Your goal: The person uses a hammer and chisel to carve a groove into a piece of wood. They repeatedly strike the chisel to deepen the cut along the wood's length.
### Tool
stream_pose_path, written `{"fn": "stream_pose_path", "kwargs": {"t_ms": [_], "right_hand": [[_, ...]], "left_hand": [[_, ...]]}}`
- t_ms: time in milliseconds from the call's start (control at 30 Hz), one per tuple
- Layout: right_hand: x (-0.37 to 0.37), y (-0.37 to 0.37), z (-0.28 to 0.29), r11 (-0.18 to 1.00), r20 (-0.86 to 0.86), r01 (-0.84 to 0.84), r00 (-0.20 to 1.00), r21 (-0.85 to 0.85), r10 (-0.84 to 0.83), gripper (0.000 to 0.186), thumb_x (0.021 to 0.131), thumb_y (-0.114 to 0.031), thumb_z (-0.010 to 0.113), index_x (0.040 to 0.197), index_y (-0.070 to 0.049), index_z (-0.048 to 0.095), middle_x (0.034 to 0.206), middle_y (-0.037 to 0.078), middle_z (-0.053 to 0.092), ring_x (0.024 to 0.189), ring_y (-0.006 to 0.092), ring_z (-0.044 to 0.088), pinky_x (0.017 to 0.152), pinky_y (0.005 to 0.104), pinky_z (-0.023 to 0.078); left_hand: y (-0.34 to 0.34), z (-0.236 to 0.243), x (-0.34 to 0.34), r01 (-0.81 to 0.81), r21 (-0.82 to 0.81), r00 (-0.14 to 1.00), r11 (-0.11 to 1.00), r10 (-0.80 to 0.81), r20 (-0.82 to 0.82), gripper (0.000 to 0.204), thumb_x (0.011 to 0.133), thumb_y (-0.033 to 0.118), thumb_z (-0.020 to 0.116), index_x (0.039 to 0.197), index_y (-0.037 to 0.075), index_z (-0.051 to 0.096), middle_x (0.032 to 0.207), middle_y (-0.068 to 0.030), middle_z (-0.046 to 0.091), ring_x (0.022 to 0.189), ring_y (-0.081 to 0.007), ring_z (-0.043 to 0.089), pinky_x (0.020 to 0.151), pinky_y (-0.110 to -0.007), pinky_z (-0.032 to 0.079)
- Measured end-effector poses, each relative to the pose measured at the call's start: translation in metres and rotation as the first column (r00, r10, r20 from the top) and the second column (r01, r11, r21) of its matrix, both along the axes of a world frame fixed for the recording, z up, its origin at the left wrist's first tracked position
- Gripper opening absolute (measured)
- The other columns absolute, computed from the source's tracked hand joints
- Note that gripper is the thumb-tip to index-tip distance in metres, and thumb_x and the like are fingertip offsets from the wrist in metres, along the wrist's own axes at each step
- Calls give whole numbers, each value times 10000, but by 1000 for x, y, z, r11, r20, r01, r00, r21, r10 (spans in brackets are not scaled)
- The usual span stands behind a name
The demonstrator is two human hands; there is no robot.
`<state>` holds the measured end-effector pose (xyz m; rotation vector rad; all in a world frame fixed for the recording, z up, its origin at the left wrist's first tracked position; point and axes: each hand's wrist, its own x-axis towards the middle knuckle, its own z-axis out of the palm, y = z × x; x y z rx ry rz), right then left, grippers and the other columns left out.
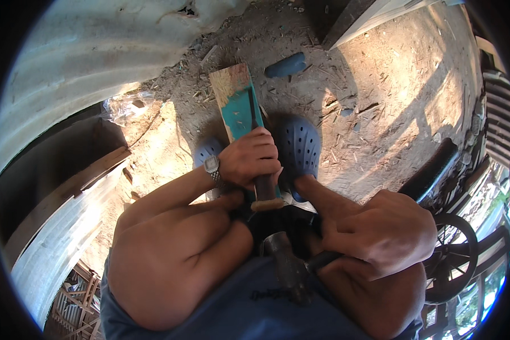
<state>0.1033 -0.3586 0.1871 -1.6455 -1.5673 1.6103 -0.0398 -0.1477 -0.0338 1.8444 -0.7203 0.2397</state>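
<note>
My left hand [250,157], with a watch on its wrist, is closed around the dark handle of a chisel [264,191]. The handle's butt end, pale and worn, faces me, and the blade points away along a wooden board [238,116]. Turquoise paint covers much of that board, while its far end is bare, rough wood. Held low over my lap, a hammer [286,263] has its dark metal head close to the chisel's butt but apart from it. My right hand [382,235] grips the hammer's handle, which is mostly hidden by the fingers.
My feet in blue clogs [300,144] flank the board. A loose blue piece [286,65] lies on the dirt ground among wood chips. Corrugated metal sheets [107,45] rise at the left, above a wooden ledge [68,198]. A dark wheel [450,258] stands at the right.
</note>
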Motion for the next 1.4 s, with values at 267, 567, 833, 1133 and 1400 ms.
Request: {"fn": "stream_pose_path", "kwargs": {"t_ms": [267, 567, 833, 1133, 1400], "right_hand": [[8, 20, 1, 923, -2, -200, 977, -330, 211, 312, 899, -384, 709, 814, -87, 663, 515, 101, 543, 793, 360, 624, 597, 458, 548], [2, 13, 0, 928, 90, -221, 975, 299, 203, 294, 886, -329, 689, 789, -52, 662, 573, 111, 563, 650, 345, 614, 871, 483, 522], [5, 21, -9, 941, 8, -261, 964, 213, 266, 280, 874, -317, 683, 781, -53, 669, 587, 113, 582, 673, 331, 628, 874, 478, 515], [-2, 23, 0, 953, -9, -249, 967, 173, 254, 266, 861, -305, 675, 773, -54, 677, 604, 116, 604, 698, 314, 643, 878, 474, 508], [3, 27, -4, 943, -32, -283, 956, 176, 293, 254, 850, -293, 668, 765, -55, 684, 619, 119, 622, 720, 300, 657, 881, 470, 501]], "left_hand": [[-2, -6, 5, -10, -32, 1000, 999, 10, 0, 193, 726, 67, 815, 777, 73, 630, 760, -58, 548, 682, -266, 567, 734, -416, 469], [-2, -10, 6, -23, -48, 1000, 999, 22, -14, 259, 719, 259, 825, 844, 128, 640, 785, -34, 562, 738, -263, 585, 741, -388, 446], [-2, -5, 0, -99, -56, 992, 994, 94, -85, 193, 701, 113, 808, 791, 103, 637, 743, -37, 584, 690, -263, 582, 716, -405, 461], [1, -1, 9, -49, -92, 997, 995, 42, -70, 176, 705, 45, 802, 762, 92, 642, 729, -48, 595, 674, -262, 588, 690, -401, 459], [3, -5, 8, -45, -13, 998, 999, 44, -46, 195, 704, 71, 821, 749, 97, 632, 723, -47, 578, 670, -264, 582, 693, -394, 455]]}}
